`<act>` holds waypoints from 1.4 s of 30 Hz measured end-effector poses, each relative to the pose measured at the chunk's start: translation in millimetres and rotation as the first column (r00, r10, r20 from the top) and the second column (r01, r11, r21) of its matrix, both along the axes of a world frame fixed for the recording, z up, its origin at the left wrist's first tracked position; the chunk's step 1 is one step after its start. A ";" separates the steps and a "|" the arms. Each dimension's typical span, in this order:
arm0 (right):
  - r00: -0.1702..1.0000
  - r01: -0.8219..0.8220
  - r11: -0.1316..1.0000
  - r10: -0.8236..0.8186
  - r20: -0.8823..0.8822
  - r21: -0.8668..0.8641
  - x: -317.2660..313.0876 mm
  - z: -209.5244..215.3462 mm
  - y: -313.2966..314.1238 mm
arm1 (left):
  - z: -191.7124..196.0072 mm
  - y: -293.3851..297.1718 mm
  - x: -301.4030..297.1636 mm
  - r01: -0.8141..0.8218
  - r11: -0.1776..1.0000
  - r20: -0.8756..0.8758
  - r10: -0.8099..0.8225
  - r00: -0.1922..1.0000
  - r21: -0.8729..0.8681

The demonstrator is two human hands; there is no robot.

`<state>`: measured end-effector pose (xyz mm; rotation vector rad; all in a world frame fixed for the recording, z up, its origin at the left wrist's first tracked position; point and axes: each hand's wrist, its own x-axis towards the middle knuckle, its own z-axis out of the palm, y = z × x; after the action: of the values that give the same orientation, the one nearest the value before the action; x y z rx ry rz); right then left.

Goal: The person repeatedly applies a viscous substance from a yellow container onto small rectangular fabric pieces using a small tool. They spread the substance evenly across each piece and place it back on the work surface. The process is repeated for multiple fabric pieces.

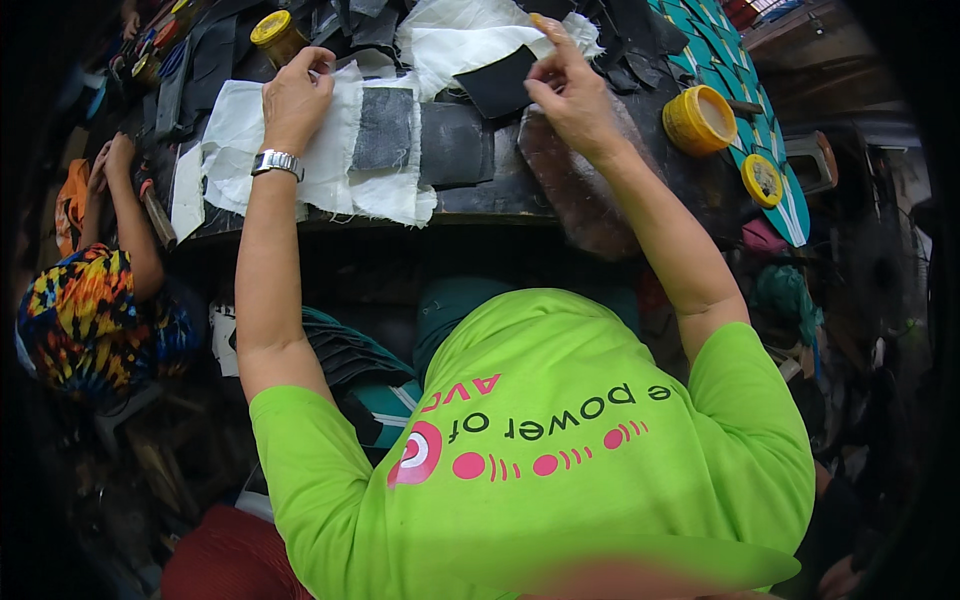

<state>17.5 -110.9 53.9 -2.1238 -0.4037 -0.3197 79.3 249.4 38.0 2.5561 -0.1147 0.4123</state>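
Note:
My left hand (298,92), with a metal watch on its wrist, is over the layered white cloth (232,140). Its fingers are curled in, and whatever they may pinch is hidden. Further right my right hand (575,95) is loosely open, its forefinger stretched out with a yellowish smear at the tip. That finger lies over a bunched white cloth (440,35), and the thumb is beside a black square piece (497,83). Between my hands, a dark grey square (383,130) lies on white cloth, next to another black square (457,145).
A yellow tub (700,120) and its lid (762,180) are at the right, near green sheets (790,205). A yellow-lidded jar (280,38) stands behind my left hand. A brown glossy sheet (580,180) overhangs the table's front edge. Another person (90,310) sits at the left.

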 end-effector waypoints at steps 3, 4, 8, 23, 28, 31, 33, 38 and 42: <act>0.990 0.095 0.993 -0.087 0.108 -0.069 2.2 -7.5 -26.8 | 0.6 -4.5 3.6 0.011 0.999 0.179 -0.005 0.984 -0.034; 0.989 0.118 0.991 -0.111 0.101 -0.065 4.3 -13.2 -31.2 | 2.5 -6.9 3.6 -0.022 1.000 0.243 0.022 0.970 -0.004; 0.985 0.169 0.986 -0.168 0.050 -0.018 16.5 -34.7 -32.9 | 18.7 -32.4 -9.3 -0.019 0.999 0.416 0.005 0.910 0.030; 0.640 0.227 0.933 0.074 0.765 -0.280 -55.8 48.7 -110.4 | 34.6 -205.1 -151.3 0.507 0.813 0.548 -0.295 0.783 -0.287; 0.892 0.041 0.962 0.086 0.444 -0.269 -135.4 -0.9 -120.9 | 23.7 -226.4 -155.2 0.550 0.791 0.480 -0.384 0.788 -0.270; 0.957 0.013 0.987 0.034 0.290 -0.159 -160.3 -14.2 -125.7 | 15.4 -238.6 -151.2 0.596 0.784 0.430 -0.485 0.761 -0.171; 0.976 -0.007 0.998 0.020 0.216 -0.061 -165.2 -15.7 -130.1 | 8.3 -244.2 -149.2 0.626 0.772 0.293 -0.578 0.762 -0.105; 0.964 0.076 0.996 -0.085 0.251 0.047 -140.5 -18.9 -135.5 | -16.7 -262.7 -145.0 0.603 0.782 0.094 -0.620 0.779 0.159; 0.953 0.050 0.997 -0.064 0.297 0.052 -110.7 -25.2 -135.5 | -28.5 -263.1 -140.9 0.572 0.753 0.024 -0.611 0.791 0.324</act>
<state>-93.3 -246.4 28.7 -2.0509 -0.5051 -0.6828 -61.6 -13.7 9.5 2.5908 -1.0916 0.3198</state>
